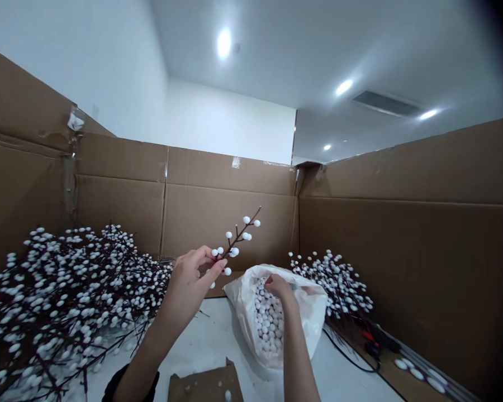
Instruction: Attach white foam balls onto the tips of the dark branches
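My left hand [197, 273] pinches the dark brown stem of an artificial berry branch [233, 244] between thumb and fingers. White berries sit on its side twigs, and its bare tip points up and to the right. A white plastic bag [308, 318] stands open on the table, filled with small white foam balls [269, 324]. My right hand [279, 287] reaches into the mouth of the bag, over the balls. Its fingers are curled together, and whatever they hold is hidden.
A large heap of white-berried branches [104, 279] lies at the left. Another bunch [333, 282] rests behind the bag at the right, near a black cable [352, 360]. A cardboard piece [205, 385] lies in front. Cardboard walls [230, 184] enclose the white table [218, 329].
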### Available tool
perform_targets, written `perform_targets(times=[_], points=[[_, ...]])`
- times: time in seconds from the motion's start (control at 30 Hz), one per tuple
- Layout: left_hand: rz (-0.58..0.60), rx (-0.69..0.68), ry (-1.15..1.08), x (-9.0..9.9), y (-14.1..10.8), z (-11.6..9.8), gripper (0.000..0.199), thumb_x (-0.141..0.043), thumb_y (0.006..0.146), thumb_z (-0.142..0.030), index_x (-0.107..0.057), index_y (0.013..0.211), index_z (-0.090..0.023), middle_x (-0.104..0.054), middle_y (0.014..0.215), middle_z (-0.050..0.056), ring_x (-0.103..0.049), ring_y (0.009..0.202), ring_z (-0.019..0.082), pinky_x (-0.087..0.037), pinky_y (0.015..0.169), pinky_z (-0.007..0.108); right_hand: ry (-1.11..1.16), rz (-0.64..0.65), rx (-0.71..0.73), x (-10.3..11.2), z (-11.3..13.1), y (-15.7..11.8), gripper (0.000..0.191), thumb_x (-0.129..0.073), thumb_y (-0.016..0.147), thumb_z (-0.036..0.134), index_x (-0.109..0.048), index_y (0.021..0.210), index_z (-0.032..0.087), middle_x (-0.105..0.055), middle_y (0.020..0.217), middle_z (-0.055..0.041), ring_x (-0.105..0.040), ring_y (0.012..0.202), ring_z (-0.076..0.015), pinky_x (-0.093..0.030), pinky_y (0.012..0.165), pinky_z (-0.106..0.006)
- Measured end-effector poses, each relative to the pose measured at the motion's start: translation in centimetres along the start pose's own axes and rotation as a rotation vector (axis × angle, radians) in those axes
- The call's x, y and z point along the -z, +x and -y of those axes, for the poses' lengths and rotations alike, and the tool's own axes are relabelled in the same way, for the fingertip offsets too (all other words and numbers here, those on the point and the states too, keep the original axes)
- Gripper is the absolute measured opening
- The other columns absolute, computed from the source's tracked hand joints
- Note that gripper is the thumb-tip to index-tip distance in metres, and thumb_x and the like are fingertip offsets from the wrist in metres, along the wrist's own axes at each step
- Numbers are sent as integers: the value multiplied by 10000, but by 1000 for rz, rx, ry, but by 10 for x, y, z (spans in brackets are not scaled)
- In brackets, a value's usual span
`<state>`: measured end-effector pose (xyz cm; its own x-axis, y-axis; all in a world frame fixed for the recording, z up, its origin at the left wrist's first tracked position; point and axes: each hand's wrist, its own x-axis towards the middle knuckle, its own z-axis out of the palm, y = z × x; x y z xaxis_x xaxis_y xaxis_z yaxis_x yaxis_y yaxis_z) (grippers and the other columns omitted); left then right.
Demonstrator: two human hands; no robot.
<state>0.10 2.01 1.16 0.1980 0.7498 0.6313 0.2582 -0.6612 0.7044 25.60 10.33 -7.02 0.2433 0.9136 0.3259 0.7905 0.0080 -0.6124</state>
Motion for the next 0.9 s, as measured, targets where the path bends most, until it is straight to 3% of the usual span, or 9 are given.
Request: perform_targets(times=[0.1, 0.23, 0.37, 0.5, 0.63, 0.73, 0.8, 0.9], points=[[48, 52, -166, 3, 0, 0, 252, -555, 822, -440, -549, 764, -195, -679, 801, 36, -633, 766, 185, -420, 606, 240, 159, 24, 104, 38, 19, -14, 128, -517, 885, 225, -613, 864, 143, -585, 687, -5, -574, 646, -145, -476, 618, -277], [135, 64, -378, 5, -2, -5, 284, -506, 852, -453, -581, 762, -195, -602, 668, 17, -572, 703, 170, -425, 689, 268, 437, -62, 342, 66, 65, -47, 251, -391, 926, 349, -598, 940, 208, -490, 698, 19, -490, 670, -134, -420, 648, -250], [261, 137, -511, 5, -6, -12, 299, -492, 852, -439, -543, 678, -200, -516, 622, 4, -475, 643, 157, -388, 673, 271, 921, -28, 493, 58, 107, -69, 241, -517, 881, 417, -640, 873, 209, -398, 628, 34, -379, 593, -123, -320, 562, -243], [354, 141, -618, 3, -6, -10, 251, -520, 803, -375, -501, 628, -196, -488, 614, 12, -464, 664, 166, -387, 704, 286, 1017, 145, 512, 43, 129, -76, 284, -598, 834, 471, -668, 818, 195, -476, 630, 28, -402, 574, -104, -335, 555, -232], [411, 192, -622, 0, -3, 0, 216, -550, 757, -357, -534, 629, -184, -517, 648, 19, -449, 614, 146, -366, 623, 270, 1137, 362, 494, 37, 136, -78, 288, -677, 765, 467, -603, 719, 193, -585, 627, 15, -512, 504, -105, -414, 510, -238], [461, 215, -601, -2, -2, 4, 231, -549, 765, -369, -573, 637, -178, -559, 674, 29, -496, 626, 151, -399, 653, 277, 1152, 420, 476, 38, 136, -80, 309, -692, 748, 456, -561, 660, 191, -592, 571, 18, -528, 431, -112, -407, 436, -234], [375, 219, -513, 0, -3, 3, 241, -543, 792, -385, -611, 677, -184, -608, 721, 41, -559, 721, 181, -428, 715, 286, 1144, 401, 474, 41, 136, -82, 300, -692, 749, 443, -565, 655, 187, -580, 558, 25, -516, 431, -105, -395, 439, -229], [61, 120, -347, 5, -5, -2, 216, -541, 831, -402, -654, 828, -218, -666, 906, 38, -586, 938, 210, -438, 821, 284, 1087, 274, 477, 45, 138, -86, 271, -708, 737, 401, -591, 641, 176, -553, 594, 26, -479, 524, -88, -373, 521, -219]])
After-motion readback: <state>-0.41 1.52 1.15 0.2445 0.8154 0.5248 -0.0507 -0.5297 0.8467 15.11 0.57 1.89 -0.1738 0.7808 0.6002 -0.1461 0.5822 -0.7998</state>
